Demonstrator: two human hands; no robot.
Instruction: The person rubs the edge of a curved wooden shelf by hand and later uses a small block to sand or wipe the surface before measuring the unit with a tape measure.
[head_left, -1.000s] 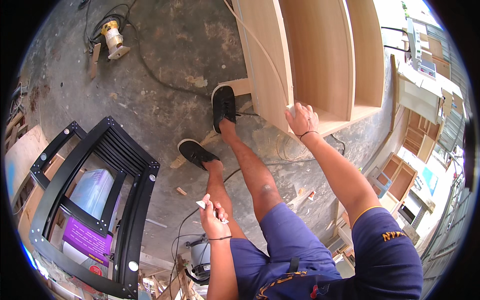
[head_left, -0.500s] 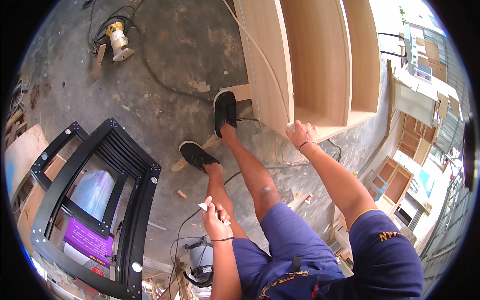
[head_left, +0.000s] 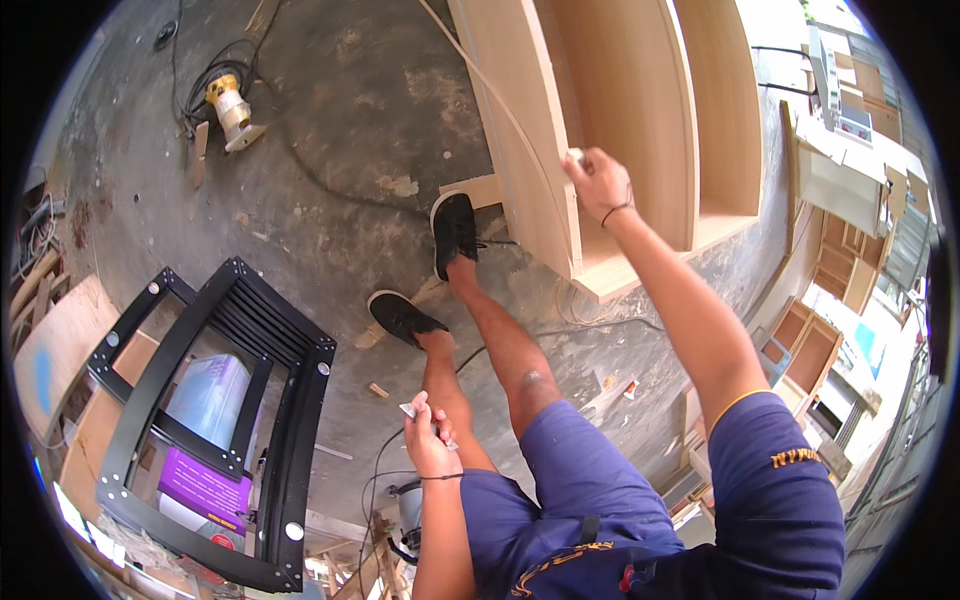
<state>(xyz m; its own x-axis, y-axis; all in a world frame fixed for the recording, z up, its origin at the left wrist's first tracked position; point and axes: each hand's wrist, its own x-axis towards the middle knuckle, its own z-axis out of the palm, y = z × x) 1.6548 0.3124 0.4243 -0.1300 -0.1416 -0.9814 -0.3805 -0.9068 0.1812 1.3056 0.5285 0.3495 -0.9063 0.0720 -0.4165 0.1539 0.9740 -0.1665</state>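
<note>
A pale wooden cabinet (head_left: 530,210) with upright panels stands on the floor ahead. At the front edge of its left panel is my right hand (head_left: 600,188), fingers closed round a small whitish piece (head_left: 575,156) whose kind I cannot make out. A thin pale strip (head_left: 497,93) runs loosely down that panel's side. My left hand (head_left: 432,445) is held near my thigh, closed round a small tool with a white, triangular end (head_left: 408,410); the palm hides most of it.
A black slatted frame (head_left: 225,400) with a purple-and-white box (head_left: 205,480) inside stands at left. A yellow-and-white power tool (head_left: 232,110) lies on the concrete floor with its black cord. A grey vacuum-like canister (head_left: 408,510) stands by my left arm. More cabinets (head_left: 800,345) stand at right.
My right hand has moved up along the panel's front edge, away from the bottom corner. The left hand stays nearly where it was. The whole view has shifted slightly.
</note>
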